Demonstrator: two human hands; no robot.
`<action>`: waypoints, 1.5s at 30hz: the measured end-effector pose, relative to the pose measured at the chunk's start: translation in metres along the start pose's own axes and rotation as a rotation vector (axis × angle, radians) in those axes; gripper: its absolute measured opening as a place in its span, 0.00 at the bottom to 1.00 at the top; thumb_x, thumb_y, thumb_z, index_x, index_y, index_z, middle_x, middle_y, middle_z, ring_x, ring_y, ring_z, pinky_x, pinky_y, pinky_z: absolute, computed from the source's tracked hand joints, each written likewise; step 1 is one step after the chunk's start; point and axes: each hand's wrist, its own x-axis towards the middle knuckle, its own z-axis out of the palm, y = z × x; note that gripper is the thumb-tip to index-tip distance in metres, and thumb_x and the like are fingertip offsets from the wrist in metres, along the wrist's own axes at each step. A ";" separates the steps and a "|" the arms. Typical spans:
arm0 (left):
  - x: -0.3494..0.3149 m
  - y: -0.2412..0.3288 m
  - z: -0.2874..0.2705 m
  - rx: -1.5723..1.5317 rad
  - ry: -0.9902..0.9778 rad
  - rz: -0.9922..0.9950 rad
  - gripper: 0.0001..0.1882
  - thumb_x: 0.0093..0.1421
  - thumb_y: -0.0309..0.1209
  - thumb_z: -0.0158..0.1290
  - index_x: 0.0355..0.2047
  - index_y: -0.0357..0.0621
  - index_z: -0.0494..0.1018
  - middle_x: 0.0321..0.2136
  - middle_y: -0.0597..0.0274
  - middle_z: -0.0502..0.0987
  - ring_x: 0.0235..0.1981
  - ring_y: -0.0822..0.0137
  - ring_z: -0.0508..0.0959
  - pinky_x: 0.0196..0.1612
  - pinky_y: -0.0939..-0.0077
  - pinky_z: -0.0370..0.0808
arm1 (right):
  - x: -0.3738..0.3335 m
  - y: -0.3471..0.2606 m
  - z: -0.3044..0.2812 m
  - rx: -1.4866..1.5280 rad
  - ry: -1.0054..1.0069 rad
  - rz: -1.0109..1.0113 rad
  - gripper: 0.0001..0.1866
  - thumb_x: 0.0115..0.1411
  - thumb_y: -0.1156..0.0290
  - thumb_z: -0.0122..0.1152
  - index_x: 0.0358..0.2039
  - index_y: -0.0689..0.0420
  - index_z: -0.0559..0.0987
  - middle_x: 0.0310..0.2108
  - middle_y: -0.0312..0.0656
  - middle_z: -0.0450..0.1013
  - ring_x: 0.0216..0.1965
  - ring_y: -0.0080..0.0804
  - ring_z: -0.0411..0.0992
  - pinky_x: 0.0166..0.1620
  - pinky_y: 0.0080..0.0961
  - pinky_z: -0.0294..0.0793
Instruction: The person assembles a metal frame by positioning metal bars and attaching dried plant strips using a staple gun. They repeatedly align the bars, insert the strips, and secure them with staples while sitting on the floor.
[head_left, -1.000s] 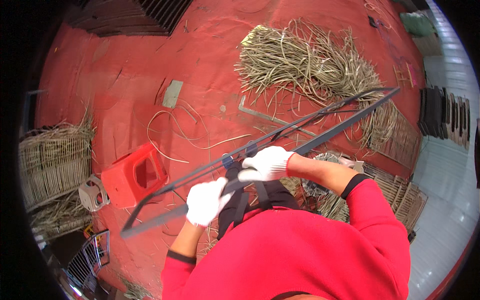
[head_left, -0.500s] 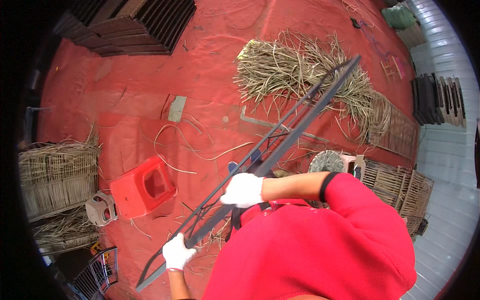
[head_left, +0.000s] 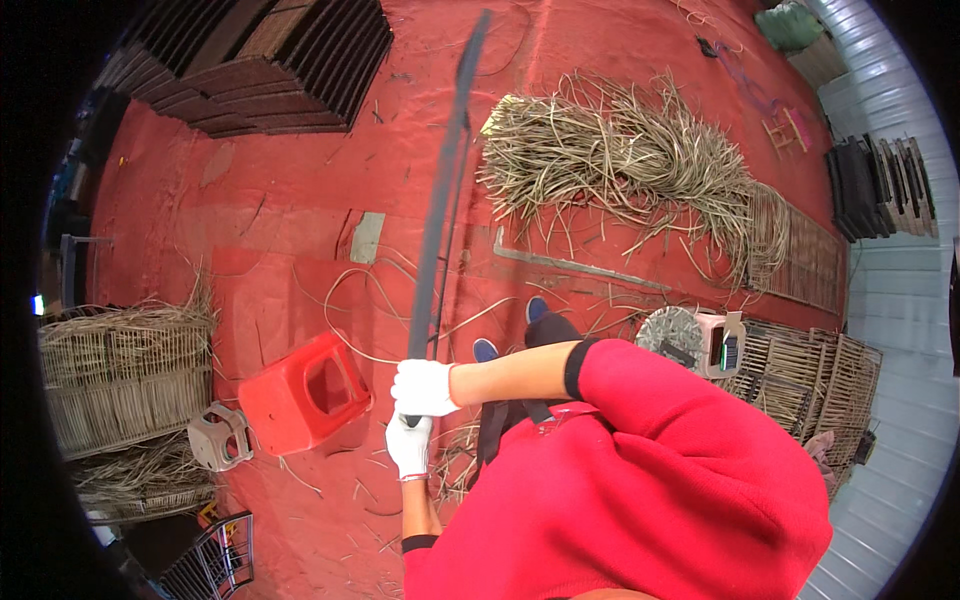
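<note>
A long, narrow dark grey metal frame [head_left: 432, 230] is in my two hands, turned nearly edge-on and slightly blurred, its far end reaching toward the top of the view. My right hand [head_left: 424, 388], in a white glove, is closed round it near its close end. Just below, my left hand [head_left: 410, 447], gloved in white too, grips the end of the frame, with the fingers partly hidden. The two hands almost touch. To their left, a red plastic stool [head_left: 290, 405] lies tipped on its side.
A heap of dry woven-strip material [head_left: 610, 150] spreads on the red floor [head_left: 290, 175] ahead. Dark stacked panels [head_left: 270, 80] stand far left. Slatted bundles [head_left: 125, 375] and a small beige stool [head_left: 218, 438] are at left. A round grey-topped stool [head_left: 668, 333] stands at right.
The metal frame has swung from a diagonal toward the far right to nearly straight ahead, and turned edge-on. My left hand has moved up and right, close to my right hand, which shifted left.
</note>
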 end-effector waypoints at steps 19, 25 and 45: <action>0.167 0.002 0.167 -0.019 0.247 -0.496 0.15 0.63 0.36 0.57 0.24 0.40 0.69 0.13 0.64 0.68 0.10 0.70 0.67 0.13 0.70 0.64 | -0.532 0.467 0.037 0.328 0.005 1.639 0.24 0.52 0.53 0.60 0.46 0.53 0.81 0.47 0.49 0.79 0.50 0.46 0.76 0.55 0.40 0.74; 0.182 0.019 0.162 0.092 0.337 -0.717 0.11 0.65 0.33 0.57 0.30 0.41 0.70 0.14 0.69 0.64 0.10 0.74 0.64 0.11 0.75 0.62 | -0.592 0.656 0.109 0.016 0.356 1.675 0.22 0.57 0.56 0.55 0.48 0.52 0.81 0.46 0.51 0.78 0.50 0.51 0.75 0.55 0.42 0.74; 0.193 0.013 0.147 0.316 0.390 -0.977 0.10 0.63 0.37 0.57 0.33 0.43 0.75 0.14 0.66 0.65 0.13 0.71 0.64 0.15 0.71 0.62 | -0.709 0.797 0.189 1.057 1.553 1.944 0.15 0.61 0.49 0.66 0.37 0.42 0.74 0.21 0.27 0.63 0.17 0.22 0.56 0.28 0.31 0.69</action>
